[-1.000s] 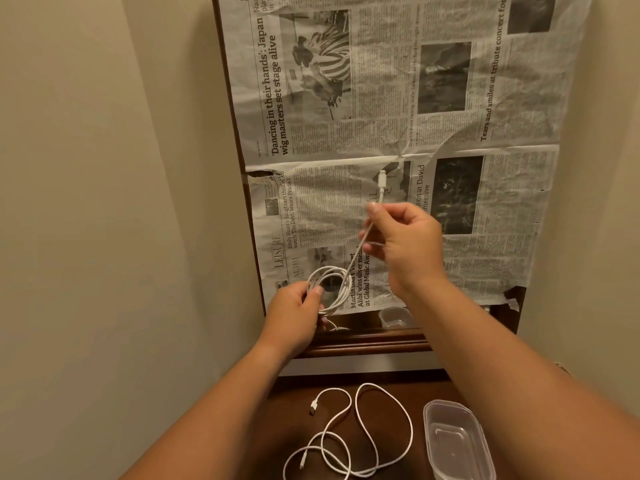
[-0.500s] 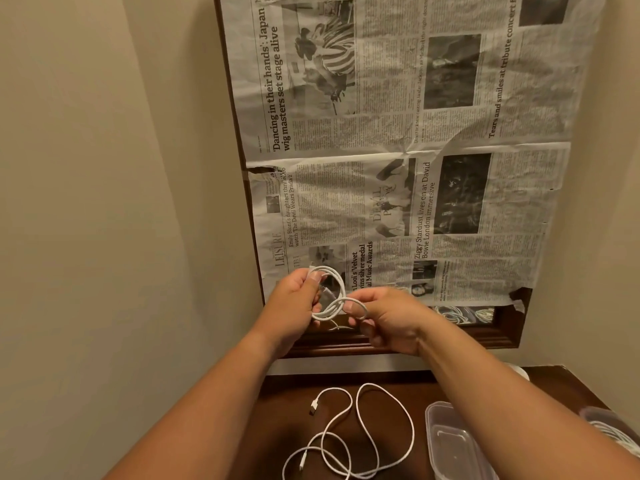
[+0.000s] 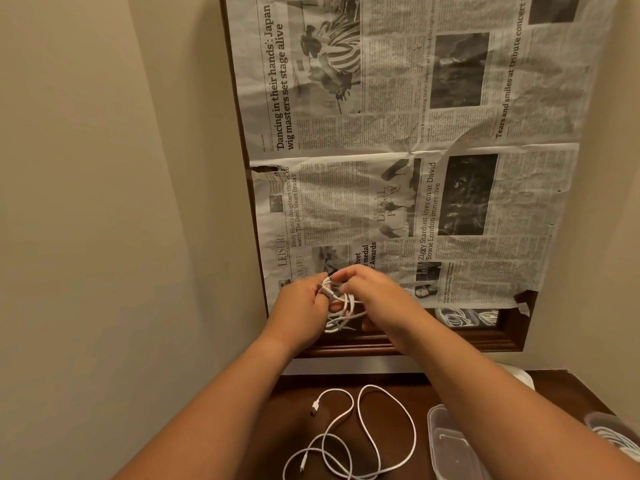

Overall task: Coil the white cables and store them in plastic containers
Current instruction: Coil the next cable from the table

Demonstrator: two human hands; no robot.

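Up in front of the wall, both hands are working on one coil (image 3: 343, 308) of white cable. The left hand (image 3: 299, 306) is gripping its left side with thumb and fingers curled round the loops, and the right hand (image 3: 379, 297) is closing over its top and right side with fingers bent down onto the strands, so each hand is holding the coil. The coil is hanging in the air between them, well above the table (image 3: 568, 386) and about level with the bottom rail of a wooden frame (image 3: 450, 342) on the wall. One loose cable (image 3: 348, 434) is lying uncoiled on the dark table below the forearms, sprawling in several wide loops, and two of its plugs are showing, one at the upper left and one lower down. Two clear tubs are standing to its right: a near tub (image 3: 446, 445), which the right forearm is partly hiding, and a far tub (image 3: 595, 418) at the right edge, which is holding white cable. Two newspaper sheets are covering the frame, an upper sheet (image 3: 398, 81) and a lower sheet (image 3: 346, 216) directly beneath it. Under the lower sheet a bare strip of glass (image 3: 464, 317) is reflecting more coiled white cable, though the number of coils there cannot be told.
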